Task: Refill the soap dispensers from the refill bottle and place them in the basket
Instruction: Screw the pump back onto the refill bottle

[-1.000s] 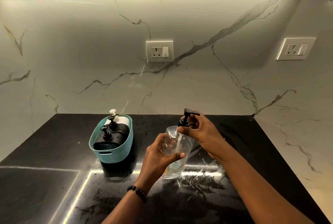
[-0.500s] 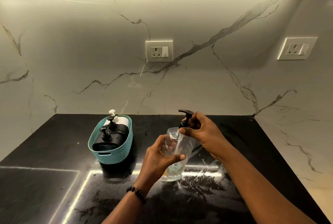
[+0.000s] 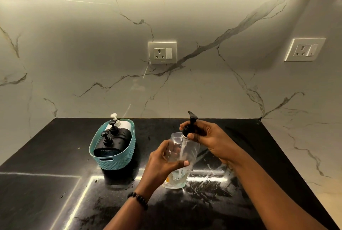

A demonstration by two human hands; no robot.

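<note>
A clear plastic dispenser bottle [image 3: 187, 155] stands tilted on the black countertop, with a little liquid at its bottom. My left hand [image 3: 162, 165] wraps around its body. My right hand [image 3: 209, 139] pinches the collar of the black pump head [image 3: 190, 124] at the bottle's neck; the pump's tube runs down inside. To the left, a teal basket [image 3: 112, 159] holds two black dispensers [image 3: 111, 146] and a white one [image 3: 118, 121] at the back.
The black stone countertop [image 3: 249, 165] meets a marble wall at the back and right. Two wall sockets [image 3: 162, 52] sit above the counter. A light strip reflects across the counter in front of the basket.
The pump head's nozzle has turned from pointing right to pointing left and back, as my right hand twisted it. The bottle and my left hand stayed in place.
</note>
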